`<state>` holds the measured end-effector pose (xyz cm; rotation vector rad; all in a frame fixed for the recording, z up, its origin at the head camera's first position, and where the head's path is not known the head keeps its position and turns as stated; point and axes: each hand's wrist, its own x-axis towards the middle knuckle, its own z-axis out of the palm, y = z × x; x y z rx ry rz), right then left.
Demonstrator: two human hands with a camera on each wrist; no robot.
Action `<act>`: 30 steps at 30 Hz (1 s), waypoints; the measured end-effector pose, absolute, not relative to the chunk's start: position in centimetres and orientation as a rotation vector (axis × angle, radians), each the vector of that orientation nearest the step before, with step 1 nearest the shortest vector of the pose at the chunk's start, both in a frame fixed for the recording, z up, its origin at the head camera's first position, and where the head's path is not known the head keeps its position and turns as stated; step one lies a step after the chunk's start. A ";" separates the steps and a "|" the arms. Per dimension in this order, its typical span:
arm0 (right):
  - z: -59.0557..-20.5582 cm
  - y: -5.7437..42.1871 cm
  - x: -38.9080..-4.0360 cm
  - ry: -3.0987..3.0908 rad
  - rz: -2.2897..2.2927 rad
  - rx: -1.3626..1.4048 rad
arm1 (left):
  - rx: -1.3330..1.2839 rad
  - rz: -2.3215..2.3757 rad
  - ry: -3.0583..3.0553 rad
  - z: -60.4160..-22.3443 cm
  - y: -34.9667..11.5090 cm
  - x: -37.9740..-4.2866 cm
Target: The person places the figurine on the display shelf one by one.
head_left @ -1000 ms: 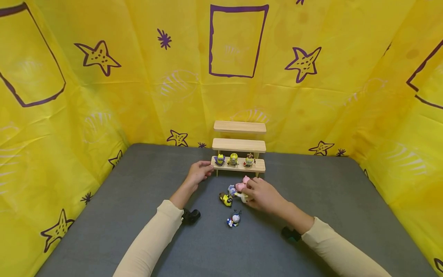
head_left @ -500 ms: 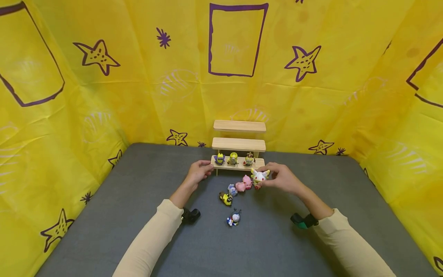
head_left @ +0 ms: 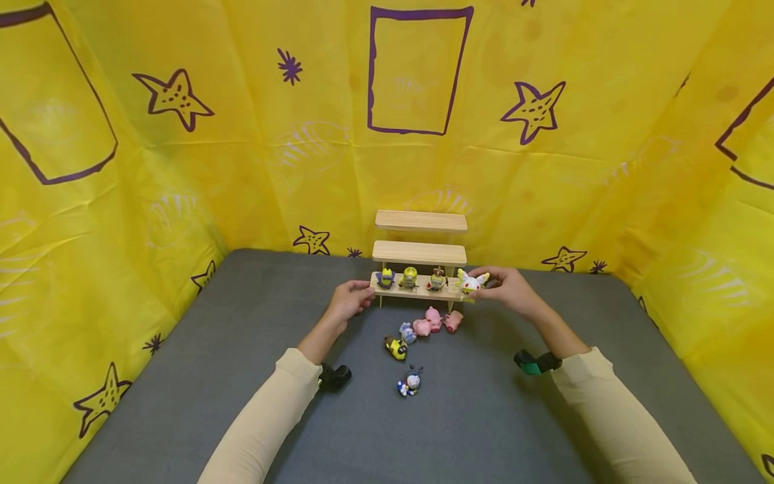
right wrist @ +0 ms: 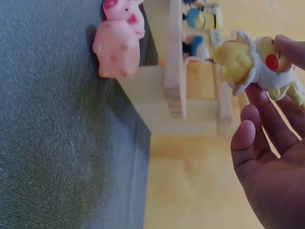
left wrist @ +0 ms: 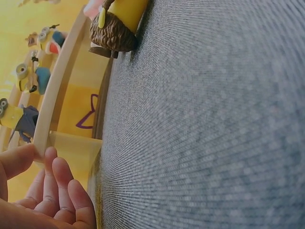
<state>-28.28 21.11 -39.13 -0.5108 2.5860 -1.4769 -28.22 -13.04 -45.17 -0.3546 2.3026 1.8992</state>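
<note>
My right hand (head_left: 506, 290) pinches a white-and-yellow Pikachu figurine (head_left: 471, 282) with red cheeks at the right end of the lowest step of a wooden display stand (head_left: 420, 253). In the right wrist view, the figurine (right wrist: 259, 62) appears clear of the step's edge. The left hand (head_left: 349, 300) grips the left end of that step between thumb and fingers. On the same step stand a purple-clad minion figurine (head_left: 385, 277), a yellow minion figurine (head_left: 409, 277) and a crowned minion figurine (head_left: 437, 279).
In front of the stand lie pink pig figurines (head_left: 433, 319), a small blue-grey figurine (head_left: 408, 332) and a yellow-and-brown figurine (head_left: 396, 347). Nearer sits a white-and-blue figurine (head_left: 410, 383). A yellow patterned cloth (head_left: 278, 168) rises behind the grey table surface (head_left: 242, 336).
The right hand has picked up the Pikachu figurine from the pile and carried it up and right to the lowest step's right end. The left hand has stayed on the step.
</note>
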 end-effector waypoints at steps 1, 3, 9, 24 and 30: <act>-39.1 21.2 -28.5 2.580 -1.484 -0.489 | -0.352 1.900 2.303 -45.2 -13.1 -28.2; -39.2 21.2 -28.9 2.562 -1.501 -0.453 | -0.346 1.899 2.308 -45.1 -13.0 -28.2; -40.0 21.3 -30.4 2.536 -1.535 -0.418 | -0.355 1.883 2.314 -45.0 -13.0 -28.2; -41.6 21.1 -32.3 2.453 -1.629 -0.352 | -0.339 1.901 2.330 -45.3 -13.0 -28.0; -41.9 20.9 -32.5 2.448 -1.653 -0.335 | -0.358 1.892 2.321 -45.4 -13.0 -28.3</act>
